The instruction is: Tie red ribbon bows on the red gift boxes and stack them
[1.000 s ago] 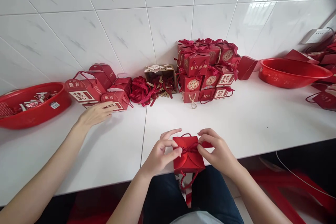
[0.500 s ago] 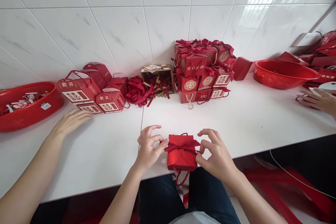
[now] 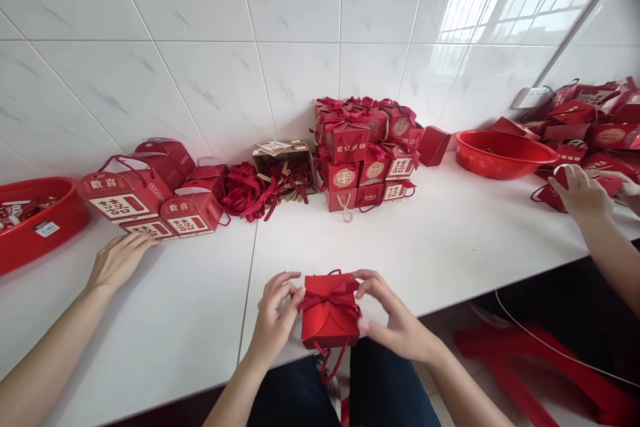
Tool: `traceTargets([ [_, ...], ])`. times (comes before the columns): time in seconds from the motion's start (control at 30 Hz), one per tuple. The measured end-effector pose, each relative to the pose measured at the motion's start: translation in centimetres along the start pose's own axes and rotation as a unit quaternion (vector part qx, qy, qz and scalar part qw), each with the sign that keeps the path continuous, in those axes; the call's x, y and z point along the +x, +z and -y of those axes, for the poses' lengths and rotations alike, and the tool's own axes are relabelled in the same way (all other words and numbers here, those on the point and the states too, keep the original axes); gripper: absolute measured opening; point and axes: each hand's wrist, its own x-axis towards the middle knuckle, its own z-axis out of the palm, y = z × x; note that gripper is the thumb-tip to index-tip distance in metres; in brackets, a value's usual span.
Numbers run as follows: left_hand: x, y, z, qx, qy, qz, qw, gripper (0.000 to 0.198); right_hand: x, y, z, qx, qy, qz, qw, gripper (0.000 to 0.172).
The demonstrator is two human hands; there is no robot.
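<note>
In front of me at the table's near edge lies a red gift box [image 3: 320, 329], with a dark red ribbon [image 3: 330, 298] tied in a bow across its top. Rope handles hang from its near side over the edge. My left hand [image 3: 277, 313] is closed in a pinch on the bow's left end. On the other side, my right hand [image 3: 395, 320] has thumb and fingers spread apart, the fingertips touching the box's right side and the bow's right loop.
Another person's hand [image 3: 123, 257] rests by stacked red boxes [image 3: 193, 217] at left. Loose ribbons [image 3: 243, 190], a carton [image 3: 287, 159] and a pile of bowed boxes [image 3: 367, 157] stand against the wall. Red basins [image 3: 505, 155] flank them. At right, other hands [image 3: 583, 197] handle a box.
My right hand has let go of the ribbon's right end and moved against the box's side, fingers opened. The left pinch stays. The view has shifted; the hands at far right have come further into view.
</note>
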Motion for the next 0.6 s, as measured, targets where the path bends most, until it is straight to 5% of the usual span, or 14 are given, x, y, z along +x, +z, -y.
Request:
traceTargets([
  [0.1,0.2,1.1,0.0,-0.118,-0.063,0.022,0.991,0.04,-0.5,-0.1,-1.9,0.051,-0.003,0.043,0.998,0.086],
  [0.27,0.6,2.6,-1.9,-0.282,-0.133,0.101,0.945,0.034,-0.2,-0.4,-4.1,0.04,-0.011,0.03,0.999,0.092],
  [0.37,0.6,2.7,-2.1,-0.377,-0.155,0.043,0.912,0.049,0.9,-2.0,-4.6,0.047,-0.026,-0.012,0.999,0.095],
  [0.5,-0.3,1.4,0.2,-0.375,-0.175,-0.066,0.908,0.076,4.9,-7.4,-3.4,0.02,-0.066,-0.218,0.974,0.082],
  [0.6,-1.5,0.5,2.4,-0.344,-0.21,-0.098,0.91,0.077,9.9,-12.9,-1.0,-0.118,-0.088,-0.432,0.89,0.08],
])
